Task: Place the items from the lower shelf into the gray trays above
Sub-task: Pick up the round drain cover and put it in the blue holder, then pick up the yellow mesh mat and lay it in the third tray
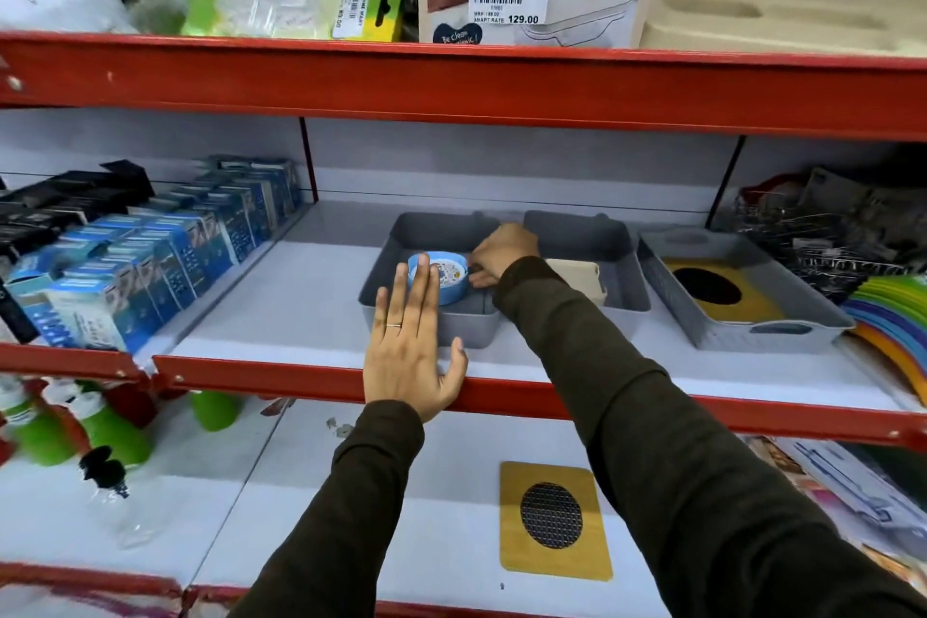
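Three gray trays stand on the middle shelf. In the left tray (426, 228) sits a blue round container (449, 284) with a white patterned top. My right hand (504, 248) reaches into that tray and grips the container's right side. My left hand (411, 351) is held flat and open in front of the tray, with its fingertips over the container's left edge. The middle tray (582, 228) holds a cream-coloured item (577, 276). The right, perforated tray (742, 334) holds a yellow mat with a black circle (712, 291). A similar yellow mat (554, 519) lies on the lower shelf.
Blue boxes (150, 256) and black boxes fill the shelf's left side. Wire racks (822, 236) and coloured plates (888, 321) stand at the right. Green-and-red bottles (100, 422) are on the lower shelf's left. A red shelf edge (301, 379) runs between the two levels.
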Motion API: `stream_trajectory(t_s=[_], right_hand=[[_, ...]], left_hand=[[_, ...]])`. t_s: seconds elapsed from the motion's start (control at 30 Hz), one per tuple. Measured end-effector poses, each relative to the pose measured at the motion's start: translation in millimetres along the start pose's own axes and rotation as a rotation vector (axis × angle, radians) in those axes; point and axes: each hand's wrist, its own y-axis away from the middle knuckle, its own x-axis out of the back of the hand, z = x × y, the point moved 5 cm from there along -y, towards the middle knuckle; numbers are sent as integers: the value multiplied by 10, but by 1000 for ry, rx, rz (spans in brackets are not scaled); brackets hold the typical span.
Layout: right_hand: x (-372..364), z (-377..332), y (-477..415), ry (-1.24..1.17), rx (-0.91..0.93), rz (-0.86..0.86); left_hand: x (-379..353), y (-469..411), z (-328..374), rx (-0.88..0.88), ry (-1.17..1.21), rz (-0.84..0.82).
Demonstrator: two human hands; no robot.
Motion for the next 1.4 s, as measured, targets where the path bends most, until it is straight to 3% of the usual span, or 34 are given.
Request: stream_trajectory(t_s=[0.17, 0.33, 0.47, 0.53, 0.6, 0.73, 0.93, 1.07, 1.2, 1.4], right_hand=[[330, 9, 615, -278, 44, 12], [641, 298, 1303, -356, 170, 25], [747, 811, 1841, -410, 147, 42], [741, 1154, 2032, -441, 108, 70], [715, 1575, 2139, -449, 28, 111], [518, 2656, 2056, -331, -201, 101], [122, 3805, 1916, -59, -480, -20], [15, 4047, 1752, 15, -521, 13], [-7, 4191, 1686, 118, -537, 52], [135, 4308, 1740, -64, -645, -8]], left_hand=[[3, 33, 12, -13, 1, -16], [98, 212, 57, -16, 85, 41], [117, 765, 356, -197, 244, 163], [-1, 1075, 515, -275, 324, 137], [-196, 1308, 617, -257, 429, 11], [-811, 1631, 714, -38, 584, -400], [-1848, 2078, 854, 485, 692, -968], [-2123, 2103, 926, 730, 713, -957], [-2195, 2079, 979, 831, 744, -914], [-2136, 2132, 952, 1000, 827, -868]])
